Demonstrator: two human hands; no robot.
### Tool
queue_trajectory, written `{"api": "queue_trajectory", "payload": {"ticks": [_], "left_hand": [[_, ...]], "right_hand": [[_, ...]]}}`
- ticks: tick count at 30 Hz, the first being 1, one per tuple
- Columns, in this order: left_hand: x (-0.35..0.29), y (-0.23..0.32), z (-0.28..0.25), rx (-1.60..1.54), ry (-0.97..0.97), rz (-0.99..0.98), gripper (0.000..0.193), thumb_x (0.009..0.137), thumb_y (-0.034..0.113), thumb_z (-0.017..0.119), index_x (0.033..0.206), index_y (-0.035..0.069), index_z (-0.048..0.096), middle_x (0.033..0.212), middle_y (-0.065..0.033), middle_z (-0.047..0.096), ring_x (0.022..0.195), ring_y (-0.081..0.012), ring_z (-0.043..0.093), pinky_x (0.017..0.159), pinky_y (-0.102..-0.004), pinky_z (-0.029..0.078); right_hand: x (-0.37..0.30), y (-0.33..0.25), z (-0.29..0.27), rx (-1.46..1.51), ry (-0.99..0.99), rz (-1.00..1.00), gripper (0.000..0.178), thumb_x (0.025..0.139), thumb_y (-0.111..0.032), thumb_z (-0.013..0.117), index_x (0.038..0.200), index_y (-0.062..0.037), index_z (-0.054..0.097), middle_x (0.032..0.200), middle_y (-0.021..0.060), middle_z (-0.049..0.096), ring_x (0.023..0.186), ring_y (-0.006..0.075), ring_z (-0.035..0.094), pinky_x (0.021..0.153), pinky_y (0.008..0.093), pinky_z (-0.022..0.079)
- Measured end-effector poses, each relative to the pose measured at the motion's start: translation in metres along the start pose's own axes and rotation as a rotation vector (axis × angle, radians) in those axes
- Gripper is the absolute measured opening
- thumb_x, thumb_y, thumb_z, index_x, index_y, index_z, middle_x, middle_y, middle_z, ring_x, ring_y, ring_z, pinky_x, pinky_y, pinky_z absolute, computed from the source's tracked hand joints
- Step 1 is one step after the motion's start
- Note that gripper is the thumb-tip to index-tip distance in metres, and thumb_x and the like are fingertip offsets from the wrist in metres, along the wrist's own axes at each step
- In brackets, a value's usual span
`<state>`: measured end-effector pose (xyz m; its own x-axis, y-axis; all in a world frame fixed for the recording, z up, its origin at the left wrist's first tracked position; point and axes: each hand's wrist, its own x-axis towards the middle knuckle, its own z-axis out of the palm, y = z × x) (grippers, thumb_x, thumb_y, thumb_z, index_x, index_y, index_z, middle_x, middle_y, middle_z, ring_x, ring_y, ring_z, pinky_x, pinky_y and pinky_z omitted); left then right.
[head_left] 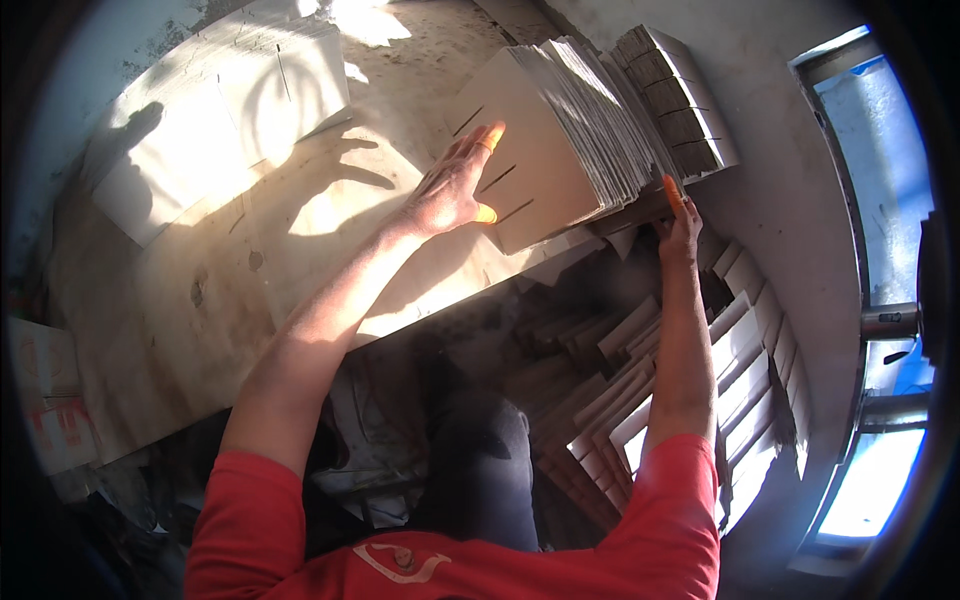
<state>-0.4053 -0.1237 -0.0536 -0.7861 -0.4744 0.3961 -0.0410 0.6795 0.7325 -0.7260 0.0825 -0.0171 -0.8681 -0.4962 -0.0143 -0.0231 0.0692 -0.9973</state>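
Where the table [200, 300] runs out at its right end, a stack [560, 140] of slotted card sits near the front edge, apparently standing on edge, its plain face turned toward the table's middle. Left hand [450, 190]: spread wide, thumb well apart from fingers, in front of that face; firm contact cannot be confirmed. Right hand [681, 232]: at the stack's lower corner by the table's front edge, one orange-tipped finger pointing up; its grip is partly hidden, so whether it holds or merely steadies cannot be told. A grey bundle [685, 110] is noted toward the table's far right corner, white sheets [250, 110] on the table's far left part, and a pile [735, 340] below the table's right end. Hazard, as judged: should the right hand give way, loose card could slide past the table's front edge and drop onto the pile. Uneven pressure from the left hand could skew the card, leaving edges out of line and corners bent
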Motion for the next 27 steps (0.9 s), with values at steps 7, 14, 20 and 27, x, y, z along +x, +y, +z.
{"api": "queue_trajectory", "payload": {"ticks": [7,14,20,27], "left_hand": [[0.005,0.006,-0.007,0.124,-0.051,0.070,0.115,0.060,0.002,0.080,0.150,0.012,0.009,0.154,-0.0171,0.015,0.140,-0.0349,0.020,0.113,-0.0408,0.028],[-0.006,-0.029,0.013,-0.075,0.102,0.224,0.125,0.056,-0.007,0.079,0.150,0.011,0.000,0.153,-0.0237,0.010,0.140,-0.0378,0.019,0.113,-0.0382,0.027],[-0.080,0.035,-0.026,0.113,0.137,0.140,0.113,0.060,0.001,0.080,0.148,0.005,0.009,0.147,-0.0263,0.023,0.133,-0.0435,0.031,0.106,-0.0435,0.036],[-0.094,0.022,-0.028,0.082,0.038,0.080,0.107,0.060,0.011,0.083,0.148,0.013,0.022,0.151,-0.0161,0.022,0.138,-0.0370,0.024,0.111,-0.0464,0.026]], "right_hand": [[-0.024,-0.016,0.040,0.101,-0.524,-0.017,0.048,0.081,-0.023,0.070,0.120,-0.0004,0.055,0.108,0.0039,0.062,0.099,0.0137,0.058,0.087,0.0326,0.046],[-0.029,-0.036,0.068,0.032,-0.619,0.043,0.054,0.080,-0.020,0.071,0.124,0.0045,0.053,0.109,0.0057,0.062,0.102,0.0155,0.056,0.093,0.0310,0.042],[-0.058,-0.040,0.076,0.036,-0.792,0.110,0.058,0.079,-0.019,0.071,0.126,0.0068,0.050,0.114,0.0085,0.061,0.104,0.0161,0.057,0.093,0.0298,0.043],[-0.056,-0.038,0.085,0.160,-0.760,0.043,0.077,0.084,-0.037,0.068,0.138,0.0064,0.036,0.128,0.0131,0.053,0.118,0.0192,0.049,0.102,0.0314,0.036]]}}
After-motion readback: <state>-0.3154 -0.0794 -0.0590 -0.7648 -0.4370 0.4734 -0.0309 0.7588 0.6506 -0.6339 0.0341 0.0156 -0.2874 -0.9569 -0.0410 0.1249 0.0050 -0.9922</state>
